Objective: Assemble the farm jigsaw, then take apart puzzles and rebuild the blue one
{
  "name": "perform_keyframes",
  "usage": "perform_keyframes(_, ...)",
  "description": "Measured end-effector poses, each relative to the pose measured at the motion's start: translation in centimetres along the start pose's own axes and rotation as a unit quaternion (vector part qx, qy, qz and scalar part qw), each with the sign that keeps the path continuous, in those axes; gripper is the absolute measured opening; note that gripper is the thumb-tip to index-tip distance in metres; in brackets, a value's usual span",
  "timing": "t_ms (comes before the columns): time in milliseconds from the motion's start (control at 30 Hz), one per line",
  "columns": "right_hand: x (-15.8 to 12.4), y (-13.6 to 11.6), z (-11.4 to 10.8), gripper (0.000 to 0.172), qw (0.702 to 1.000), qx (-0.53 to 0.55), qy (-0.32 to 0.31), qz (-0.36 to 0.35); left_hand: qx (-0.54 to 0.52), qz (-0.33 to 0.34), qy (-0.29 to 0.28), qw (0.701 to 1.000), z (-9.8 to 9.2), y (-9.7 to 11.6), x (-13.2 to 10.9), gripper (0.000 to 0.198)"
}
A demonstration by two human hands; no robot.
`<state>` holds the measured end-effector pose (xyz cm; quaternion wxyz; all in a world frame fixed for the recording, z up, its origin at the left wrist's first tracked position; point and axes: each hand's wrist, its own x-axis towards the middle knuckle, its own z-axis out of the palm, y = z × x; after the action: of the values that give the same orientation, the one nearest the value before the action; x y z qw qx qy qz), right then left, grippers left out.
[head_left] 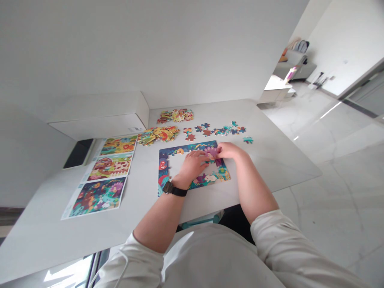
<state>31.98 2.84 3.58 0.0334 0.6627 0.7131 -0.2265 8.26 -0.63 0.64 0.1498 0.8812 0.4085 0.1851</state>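
Observation:
A partly filled jigsaw puzzle [163, 164] with a dark blue border lies on the white table [141, 204]; its middle shows bare white. My left hand [196, 166], with a black watch on the wrist, rests over the puzzle's middle, fingers spread toward its right part. At the puzzle's upper right edge is my right hand [226, 151], its fingers pressed together at the purple pieces [211, 151]; whatever they hold is too small to make out. Loose blue and orange pieces [223, 131] lie beyond the puzzle.
Two piles of yellowish pieces [163, 134] [181, 115] sit behind the puzzle. A printed picture sheet [100, 196] lies at the left, beside a dark phone [78, 153]. A white box [99, 124] stands against the wall. The table's edge runs along the right.

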Motion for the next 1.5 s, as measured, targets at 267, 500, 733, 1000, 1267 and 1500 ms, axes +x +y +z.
perform_keyframes(267,0.0,-0.2,0.0,0.03,1.0,0.005,0.003,0.005,0.01,-0.034,0.023,0.999,0.0,-0.6,0.1,0.027)
perform_keyframes(500,0.2,0.0,0.0,0.034,1.0,0.003,-0.008,0.005,0.021,-0.042,0.022,0.999,0.1,-0.3,-0.1,0.018)
perform_keyframes(733,-0.5,-0.7,-0.3,0.027,1.0,-0.007,0.004,0.012,0.026,-0.051,0.018,0.998,0.3,0.0,0.0,0.02)
perform_keyframes(1000,-1.2,-1.4,-0.7,0.019,1.0,0.006,-0.005,0.021,0.037,-0.056,0.019,0.998,0.5,0.1,0.1,0.025)
perform_keyframes(1267,-1.0,-1.4,-0.5,0.019,1.0,0.005,-0.004,0.028,0.031,-0.035,0.022,0.999,0.6,0.2,0.1,0.031)
perform_keyframes(1500,-0.9,-1.4,-0.6,0.023,1.0,0.002,-0.013,0.014,0.031,-0.029,-0.007,0.999,0.7,0.6,0.2,0.031)
